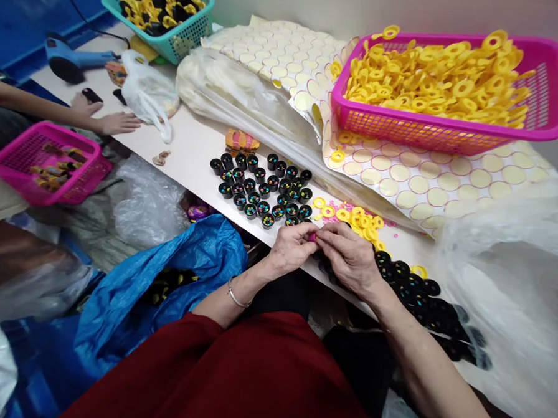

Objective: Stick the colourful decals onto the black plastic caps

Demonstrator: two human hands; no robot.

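My left hand [290,250] and my right hand [351,256] meet at the table's front edge, fingertips pinched together on a small pink piece [312,237]. Its shape is mostly hidden by the fingers. Just beyond and to the left stand several black cups [264,189] with coloured bits inside. Behind my right hand lies a pile of yellow ring pieces [363,223], with tiny pink rings [342,207] scattered beside it. More black cups [412,288] sit close together to the right of my right hand.
A pink basket [451,134] of yellow rings stands at the back right on sheets of round stickers [409,172]. A teal basket [175,38], a blue heat gun [81,58] and a white bag [147,90] are back left. Another person's hands [119,122] rest on the table's left end.
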